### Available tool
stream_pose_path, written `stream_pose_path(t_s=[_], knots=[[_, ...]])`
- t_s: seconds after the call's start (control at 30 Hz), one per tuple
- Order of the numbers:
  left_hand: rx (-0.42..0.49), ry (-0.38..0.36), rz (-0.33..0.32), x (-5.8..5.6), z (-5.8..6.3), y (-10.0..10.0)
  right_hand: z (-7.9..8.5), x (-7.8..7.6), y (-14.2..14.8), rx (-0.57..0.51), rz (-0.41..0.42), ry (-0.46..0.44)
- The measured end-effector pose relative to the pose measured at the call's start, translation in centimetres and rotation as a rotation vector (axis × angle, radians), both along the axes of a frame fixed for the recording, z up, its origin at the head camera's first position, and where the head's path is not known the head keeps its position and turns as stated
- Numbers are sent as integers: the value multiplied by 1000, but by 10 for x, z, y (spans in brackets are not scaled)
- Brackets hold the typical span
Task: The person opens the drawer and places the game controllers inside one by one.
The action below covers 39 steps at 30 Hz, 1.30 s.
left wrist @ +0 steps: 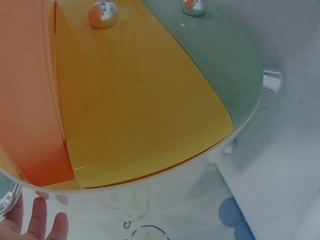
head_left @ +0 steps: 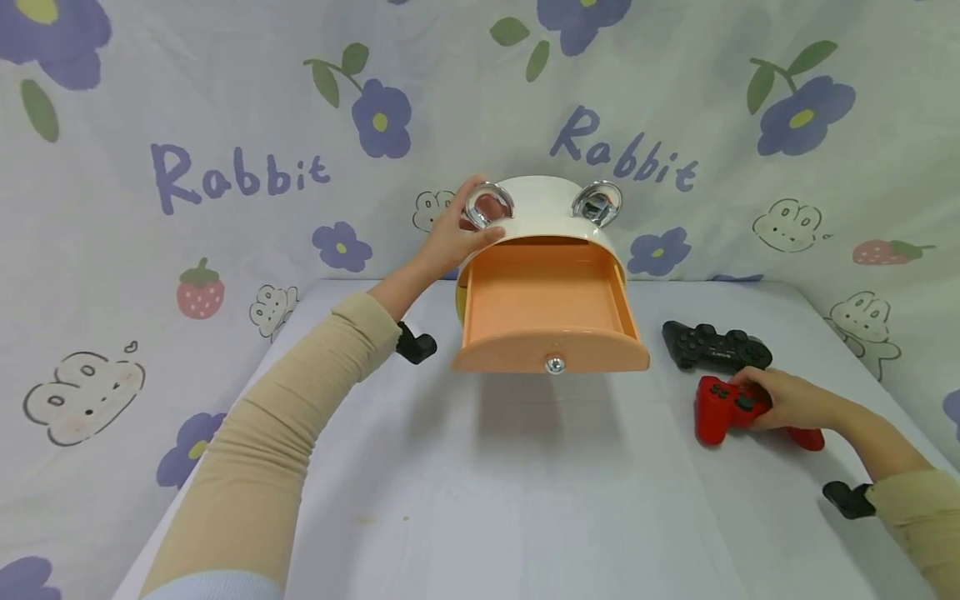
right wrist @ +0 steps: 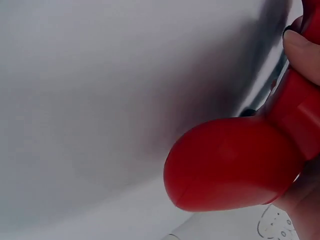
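Note:
A rounded white cabinet (head_left: 542, 196) with chrome rings on top stands at the back of the table. Its orange top drawer (head_left: 540, 287) is pulled out, and the inside shows bare. My left hand (head_left: 456, 229) holds the cabinet's upper left corner by the ring, thumb on the front edge. In the left wrist view, fingers (left wrist: 37, 220) of that hand lie along the cabinet's side. Over on the right, my right hand (head_left: 795, 400) grips a red game controller (head_left: 716, 408) from above, with one handle (right wrist: 230, 167) large in the right wrist view.
A black game controller (head_left: 716, 346) lies just behind the red one. Below the orange drawer, a yellow drawer (left wrist: 140, 100) and a green drawer (left wrist: 225, 60) are shut, with chrome knobs. A patterned cloth (head_left: 247, 250) hangs behind the white table (head_left: 480, 517).

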State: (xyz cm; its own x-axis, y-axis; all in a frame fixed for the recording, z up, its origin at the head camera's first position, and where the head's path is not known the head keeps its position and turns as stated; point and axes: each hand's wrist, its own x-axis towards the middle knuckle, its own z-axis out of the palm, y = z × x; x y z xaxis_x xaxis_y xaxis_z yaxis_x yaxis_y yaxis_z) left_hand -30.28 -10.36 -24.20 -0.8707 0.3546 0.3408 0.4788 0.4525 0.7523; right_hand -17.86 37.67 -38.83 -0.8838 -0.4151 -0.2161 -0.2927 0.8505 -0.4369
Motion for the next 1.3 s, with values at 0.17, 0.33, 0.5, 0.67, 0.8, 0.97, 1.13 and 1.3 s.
stream_pose_path(t_s=[0.17, 0.33, 0.5, 0.67, 0.8, 0.97, 1.13, 1.3], knots=[[7, 8, -1, 0, 0, -1, 17, -1, -2, -2, 0, -1], [6, 1, -6, 0, 0, 0, 39, 0, 0, 24, -13, 39], [3, -1, 1, 1, 0, -1, 63, -3, -3, 65, -13, 101], [3, -8, 6, 1, 0, -1, 82, -5, -6, 85, -9, 148], [-1, -15, 6, 0, -1, -1, 94, -7, -10, 90, -6, 155], [4, -3, -1, -2, -2, 0, 108, -12, -14, 113, -5, 158], [3, -12, 7, -1, -1, 0, 124, -17, -19, 107, 1, 158], [2, -14, 13, -1, -1, 0, 140, -20, -25, 141, -4, 163]])
